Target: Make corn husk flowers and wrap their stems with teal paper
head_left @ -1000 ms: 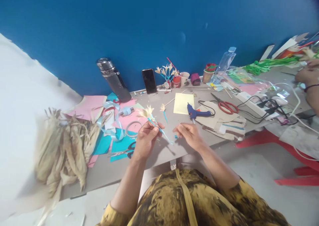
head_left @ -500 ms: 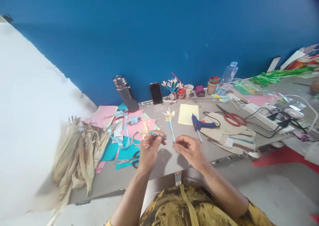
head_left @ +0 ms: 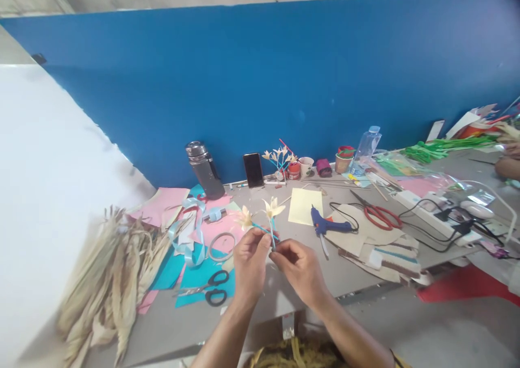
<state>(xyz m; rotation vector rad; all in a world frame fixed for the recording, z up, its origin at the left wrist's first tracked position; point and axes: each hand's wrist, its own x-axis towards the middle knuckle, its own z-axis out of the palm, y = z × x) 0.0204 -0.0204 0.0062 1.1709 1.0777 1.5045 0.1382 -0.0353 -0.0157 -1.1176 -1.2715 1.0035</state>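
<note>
Two cream husk-like flowers on blue-wrapped stems are held close together above the table. My left hand (head_left: 252, 262) is closed in a pinch on the stem of the left flower (head_left: 245, 217), which leans over to the left. The right flower (head_left: 273, 208) stands nearly upright, and the fingertips of my right hand (head_left: 298, 268) pinch the lower end of its stem (head_left: 272, 237). Both stems meet between my hands, partly hidden by the fingers. Left of my left hand lie black-handled scissors (head_left: 216, 288) and a roll of tape (head_left: 222, 247).
Dried husks (head_left: 109, 292) and coloured paper (head_left: 162, 205) lie on the left. Behind stand a flask (head_left: 205, 170), a phone (head_left: 253, 170) and a bunch of similar flowers (head_left: 279, 156). To the right are a blue glue gun (head_left: 331, 224), red-handled scissors (head_left: 382, 217) and a power strip (head_left: 436, 216).
My hands have come closer together, bringing the two flower stems against each other. The camera view has tilted up, showing more wall.
</note>
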